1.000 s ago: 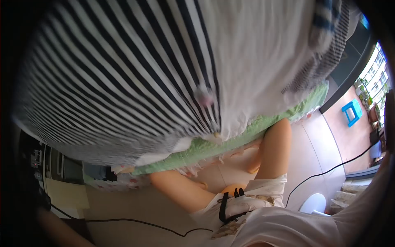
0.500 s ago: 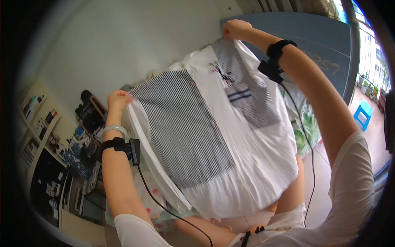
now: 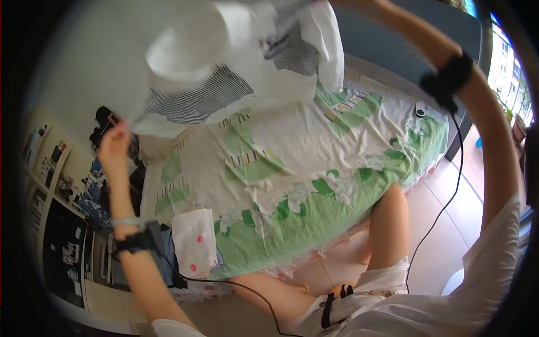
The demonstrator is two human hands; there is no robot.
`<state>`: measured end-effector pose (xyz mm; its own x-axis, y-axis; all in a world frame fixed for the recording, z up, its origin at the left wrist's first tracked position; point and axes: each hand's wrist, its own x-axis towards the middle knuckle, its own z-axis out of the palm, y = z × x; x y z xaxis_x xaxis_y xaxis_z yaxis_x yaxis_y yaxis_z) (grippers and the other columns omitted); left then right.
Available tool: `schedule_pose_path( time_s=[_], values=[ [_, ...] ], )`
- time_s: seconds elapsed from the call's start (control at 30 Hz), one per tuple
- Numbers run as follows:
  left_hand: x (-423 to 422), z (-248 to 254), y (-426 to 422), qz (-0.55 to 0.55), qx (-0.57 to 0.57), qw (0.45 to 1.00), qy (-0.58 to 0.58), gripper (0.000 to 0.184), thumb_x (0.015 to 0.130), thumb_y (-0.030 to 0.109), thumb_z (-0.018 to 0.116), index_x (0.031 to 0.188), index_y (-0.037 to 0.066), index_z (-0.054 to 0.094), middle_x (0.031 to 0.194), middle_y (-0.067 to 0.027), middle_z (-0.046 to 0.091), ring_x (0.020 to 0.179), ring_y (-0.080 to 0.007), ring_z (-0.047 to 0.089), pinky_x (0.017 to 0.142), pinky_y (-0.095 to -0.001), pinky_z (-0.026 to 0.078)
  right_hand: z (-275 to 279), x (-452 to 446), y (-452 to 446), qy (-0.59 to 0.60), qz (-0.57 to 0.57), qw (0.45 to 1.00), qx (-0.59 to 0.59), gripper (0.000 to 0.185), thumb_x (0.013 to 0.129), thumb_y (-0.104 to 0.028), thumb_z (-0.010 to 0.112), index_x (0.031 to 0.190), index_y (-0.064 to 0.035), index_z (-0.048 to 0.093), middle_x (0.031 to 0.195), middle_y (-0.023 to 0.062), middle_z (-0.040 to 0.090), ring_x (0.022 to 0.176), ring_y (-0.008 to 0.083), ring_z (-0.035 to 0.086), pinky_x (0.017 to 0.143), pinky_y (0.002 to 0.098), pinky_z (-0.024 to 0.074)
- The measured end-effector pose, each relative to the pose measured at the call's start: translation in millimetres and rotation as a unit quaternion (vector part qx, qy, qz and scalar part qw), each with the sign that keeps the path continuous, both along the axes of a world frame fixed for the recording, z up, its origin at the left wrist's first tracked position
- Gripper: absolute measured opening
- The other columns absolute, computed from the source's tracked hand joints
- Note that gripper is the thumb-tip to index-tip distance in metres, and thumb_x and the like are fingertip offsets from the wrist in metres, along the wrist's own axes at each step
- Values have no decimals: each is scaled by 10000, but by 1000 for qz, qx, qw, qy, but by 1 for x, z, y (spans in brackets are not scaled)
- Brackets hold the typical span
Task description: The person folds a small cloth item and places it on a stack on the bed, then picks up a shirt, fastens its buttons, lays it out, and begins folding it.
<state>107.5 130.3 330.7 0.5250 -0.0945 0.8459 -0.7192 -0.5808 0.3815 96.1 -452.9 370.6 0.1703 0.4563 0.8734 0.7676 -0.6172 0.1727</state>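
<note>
A white shirt with striped panels (image 3: 196,98) hangs in the air over the far side of the bed, billowing and partly blurred. My left hand (image 3: 115,146) is at its left end, fingers pressed together on the edge of the cloth. My right hand is mostly beyond the top edge of the view; only the wrist and forearm show, near the shirt's upper right part. Beneath the shirt lies a green and white patterned bed sheet (image 3: 252,163).
A folded white cloth with pink dots (image 3: 193,238) lies on the near left bed edge. A small white device (image 3: 420,109) rests at the bed's right. Shelves (image 3: 53,163) stand at left. Black cables (image 3: 449,202) hang from both wrists.
The shirt, earlier spread before me between both hands, has swung up and away, uncovering the bed. My left hand has moved left; my right hand has risen mostly out of view.
</note>
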Motion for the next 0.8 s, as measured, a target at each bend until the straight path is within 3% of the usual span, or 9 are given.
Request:
schedule_pose_path(
  time_s=[0.03, 0.1, 0.2, 0.33, 0.47, 0.53, 0.7, 0.77, 0.8],
  values=[
    [-8, -37, 3, -20, 12, 999, 38, 203, 833, -30, 596, 1035, -14, 599, 1117, -121, 616, 1025, -172, 576, 880, -288, 465, -29, -38, 13, 83, -124, 989, -25, 95, 855, -143, 639, 853, -49, 628, 923, 55, 655, 895, 238, 623, 763, 307, 494],
    [-32, -110, -7, -12, 29, 994, 109, 175, 803, -69, 595, 969, -19, 617, 1113, -122, 621, 1031, -178, 576, 878, -287, 466, -103, -44, 11, 61, -78, 994, -45, 94, 794, -124, 652, 884, -115, 624, 869, 50, 621, 860, 219, 630, 729, 353, 503],
    [-50, -212, -13, -31, -18, 973, 230, 158, 759, -106, 595, 887, -16, 618, 1080, -112, 638, 1036, -182, 578, 862, -287, 470, -207, -67, 17, 271, -84, 959, -14, 155, 738, -38, 694, 860, -49, 600, 997, 90, 573, 967, 267, 577, 826, 361, 490],
    [-62, -308, -14, -28, 35, 966, 254, 130, 732, -82, 640, 841, -19, 609, 1043, -130, 648, 957, -216, 619, 816, -295, 487, -313, -86, 26, 331, -57, 942, -9, 110, 761, -54, 631, 861, -69, 586, 972, 91, 566, 894, 304, 578, 768, 386, 487],
    [-85, -342, -14, -21, 69, 942, 327, 144, 747, -126, 619, 859, -38, 602, 1059, -125, 631, 999, -196, 600, 881, -307, 482, -379, -102, 33, 350, -79, 934, 1, 135, 746, -96, 660, 844, -84, 568, 918, 74, 583, 872, 282, 574, 747, 386, 481],
    [-90, -357, -9, -11, 14, 924, 382, 169, 746, -140, 612, 872, -28, 594, 1053, -126, 631, 996, -194, 599, 878, -303, 488, -397, -106, 32, 326, -85, 942, 9, 143, 738, -93, 663, 841, -87, 563, 904, 69, 587, 861, 278, 574, 747, 382, 472],
    [-117, -342, -42, 68, 161, 910, 375, 232, 769, 39, 672, 988, 13, 598, 1103, -119, 609, 984, -293, 591, 869, -373, 457, -404, -119, 40, 317, -139, 938, -19, 181, 713, -91, 668, 863, -113, 567, 939, 45, 584, 875, 251, 564, 780, 361, 435],
    [-125, -334, -76, 200, 310, 919, 137, 350, 768, 157, 688, 1098, 94, 592, 1187, -80, 573, 1041, -281, 523, 916, -403, 382, -397, -124, 55, 256, -214, 942, -25, 254, 720, -107, 645, 963, -159, 593, 1023, 11, 563, 937, 203, 538, 818, 336, 407],
    [-128, -340, -87, 199, 312, 918, 146, 350, 768, 157, 688, 1098, 94, 592, 1187, -80, 573, 1041, -281, 523, 916, -403, 382, -400, -126, 60, 266, -212, 940, -27, 254, 720, -107, 645, 963, -159, 593, 1023, 11, 563, 937, 203, 538, 818, 336, 407]
  ],
)
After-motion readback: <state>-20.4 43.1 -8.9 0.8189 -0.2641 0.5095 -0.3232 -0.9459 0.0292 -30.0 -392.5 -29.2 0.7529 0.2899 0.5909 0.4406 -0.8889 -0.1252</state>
